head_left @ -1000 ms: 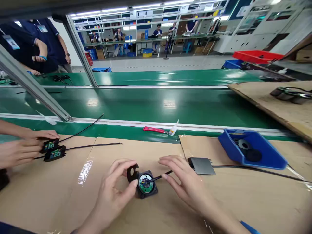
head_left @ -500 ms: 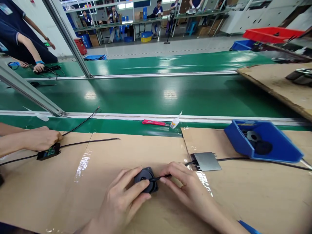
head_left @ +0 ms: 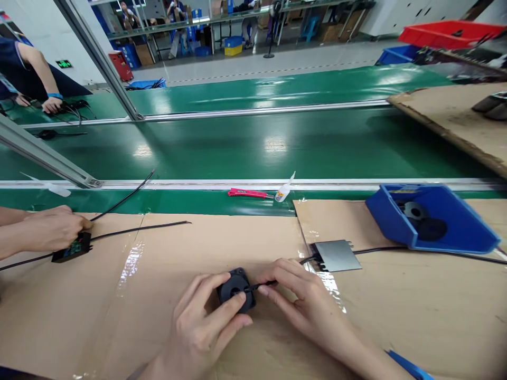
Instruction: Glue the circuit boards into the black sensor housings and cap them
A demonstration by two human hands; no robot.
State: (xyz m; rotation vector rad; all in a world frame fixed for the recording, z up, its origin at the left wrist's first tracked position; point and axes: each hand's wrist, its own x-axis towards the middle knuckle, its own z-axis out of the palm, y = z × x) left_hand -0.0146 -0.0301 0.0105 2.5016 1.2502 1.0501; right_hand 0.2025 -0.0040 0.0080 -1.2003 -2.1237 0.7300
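Left hand (head_left: 204, 319): digits clamped on black housing (head_left: 228, 290), which rests on cardboard (head_left: 150, 301) between both hands. Right hand (head_left: 299, 295): fingertips pinched together on black cable (head_left: 254, 287). Grey metal box (head_left: 338, 256) lies just beyond.

pink cutter (head_left: 247, 193) beside a small white bottle (head_left: 282, 193), broad green belt (head_left: 222, 150), red tray (head_left: 431, 38) at upper right
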